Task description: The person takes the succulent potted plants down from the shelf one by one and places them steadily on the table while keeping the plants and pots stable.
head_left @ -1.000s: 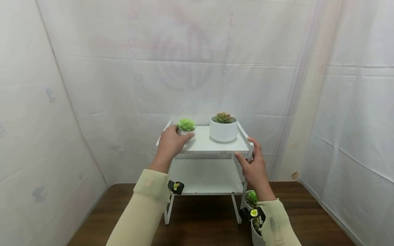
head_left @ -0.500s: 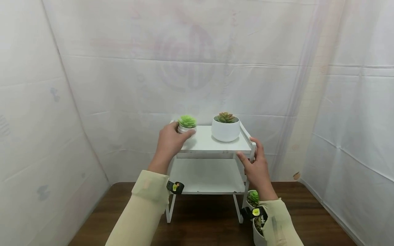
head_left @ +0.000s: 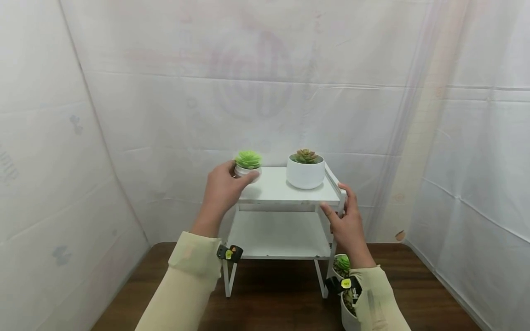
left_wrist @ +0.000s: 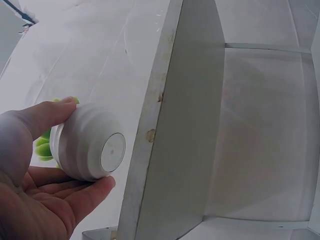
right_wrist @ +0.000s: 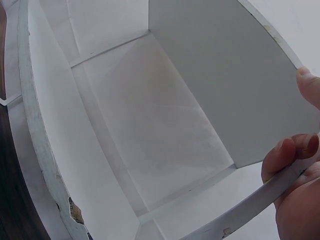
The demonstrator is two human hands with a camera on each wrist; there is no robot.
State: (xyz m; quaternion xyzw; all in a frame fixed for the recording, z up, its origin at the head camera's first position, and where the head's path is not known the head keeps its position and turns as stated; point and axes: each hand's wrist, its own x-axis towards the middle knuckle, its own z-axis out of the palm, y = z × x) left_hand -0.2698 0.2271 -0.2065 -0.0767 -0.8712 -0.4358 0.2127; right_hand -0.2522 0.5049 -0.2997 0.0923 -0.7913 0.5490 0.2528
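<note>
My left hand (head_left: 223,186) grips a small potted succulent (head_left: 248,161), bright green in a ribbed white pot, above the left side of the white two-tier shelf (head_left: 271,191). The pot's round base (left_wrist: 113,152) shows in the left wrist view, apart from the shelf board. At the shelf's right front corner, my right hand (head_left: 348,225) holds the frame, with the thumb at the top board's front edge. In the right wrist view, curled fingers (right_wrist: 280,157) wrap the side post. A larger white pot with a reddish-green succulent (head_left: 305,174) stands on the top board's right half.
Two more potted plants stand on the brown wooden table (head_left: 397,280) by the shelf's right leg: a green succulent (head_left: 342,263) and, nearer, a white pot (head_left: 349,317) partly hidden by my right wrist. White sheeting (head_left: 178,115) encloses the back and sides.
My left hand has lifted the small potted succulent off the top board and shifted it slightly left. The right hand keeps its hold on the shelf corner. The head view has shifted a little.
</note>
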